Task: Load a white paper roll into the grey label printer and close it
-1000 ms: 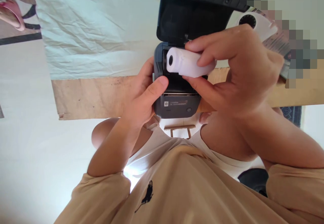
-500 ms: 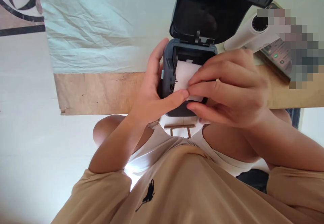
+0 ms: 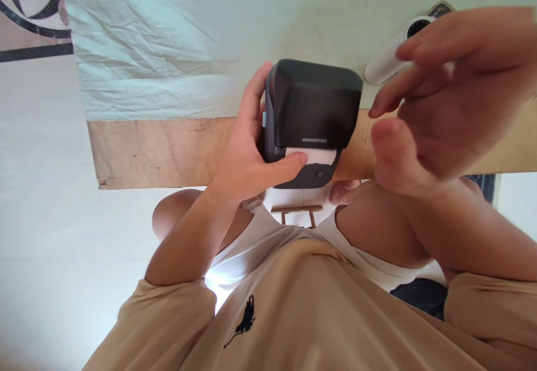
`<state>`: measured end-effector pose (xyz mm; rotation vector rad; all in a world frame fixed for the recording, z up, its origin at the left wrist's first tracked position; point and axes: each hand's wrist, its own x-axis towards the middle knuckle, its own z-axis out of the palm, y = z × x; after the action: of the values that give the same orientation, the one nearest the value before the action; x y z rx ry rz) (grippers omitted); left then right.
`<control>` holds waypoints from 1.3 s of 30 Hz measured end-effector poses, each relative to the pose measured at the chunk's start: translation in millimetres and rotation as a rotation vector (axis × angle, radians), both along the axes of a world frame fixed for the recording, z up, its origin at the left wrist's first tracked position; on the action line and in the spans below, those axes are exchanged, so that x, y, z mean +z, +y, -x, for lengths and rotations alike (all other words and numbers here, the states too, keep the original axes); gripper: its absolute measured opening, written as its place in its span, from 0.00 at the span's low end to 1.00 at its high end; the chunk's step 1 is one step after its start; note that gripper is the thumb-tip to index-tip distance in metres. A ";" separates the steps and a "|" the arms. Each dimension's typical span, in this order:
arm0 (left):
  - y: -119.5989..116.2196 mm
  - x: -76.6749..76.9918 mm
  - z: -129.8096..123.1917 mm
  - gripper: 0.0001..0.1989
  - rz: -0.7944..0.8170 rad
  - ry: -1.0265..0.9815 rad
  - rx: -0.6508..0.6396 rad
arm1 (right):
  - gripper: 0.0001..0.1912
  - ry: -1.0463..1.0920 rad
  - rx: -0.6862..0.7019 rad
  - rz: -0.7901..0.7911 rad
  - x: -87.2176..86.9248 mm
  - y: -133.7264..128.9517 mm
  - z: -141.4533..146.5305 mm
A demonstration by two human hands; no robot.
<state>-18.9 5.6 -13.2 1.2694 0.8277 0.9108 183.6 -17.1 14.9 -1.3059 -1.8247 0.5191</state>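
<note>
A dark label printer point(image 3: 316, 102) with its lid closed is held above the table's front edge. My left hand point(image 3: 260, 153) grips its left side, the thumb pressing on a white paper strip point(image 3: 321, 156) that sticks out below the lid. A round power button shows on the printer's front, right of the thumb. To the right of the printer, my right hand point(image 3: 444, 91) is raised with fingers apart and touches nothing. It partly covers a white roll point(image 3: 384, 60) lying on the table.
A pale green cloth point(image 3: 168, 41) covers the table, whose bare wooden edge point(image 3: 168, 155) faces me. The corner of a dark flat object point(image 3: 441, 8) shows behind the white roll. Below the table, a small wooden stool point(image 3: 297, 210) stands between my knees.
The printer's lid, open before, is now down over the paper. My right hand has let go of the paper and moved right and up. My left hand keeps its hold.
</note>
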 end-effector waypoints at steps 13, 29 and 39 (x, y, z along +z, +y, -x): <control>-0.9 3.2 0.2 0.29 0.158 -0.100 0.044 | 0.36 0.091 0.248 0.333 -21.6 6.8 3.0; 4.8 -10.9 -12.1 0.19 0.058 -0.224 0.075 | 0.36 0.041 0.168 0.201 -21.9 8.2 3.7; 21.9 -28.7 -12.5 0.20 0.006 -0.360 -0.039 | 0.24 -0.015 -0.547 0.048 -3.7 -91.9 -42.6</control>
<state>-6.4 27.5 -42.0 1.0698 0.5194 1.0654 226.2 -109.0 11.2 -1.7595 -1.3839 0.2532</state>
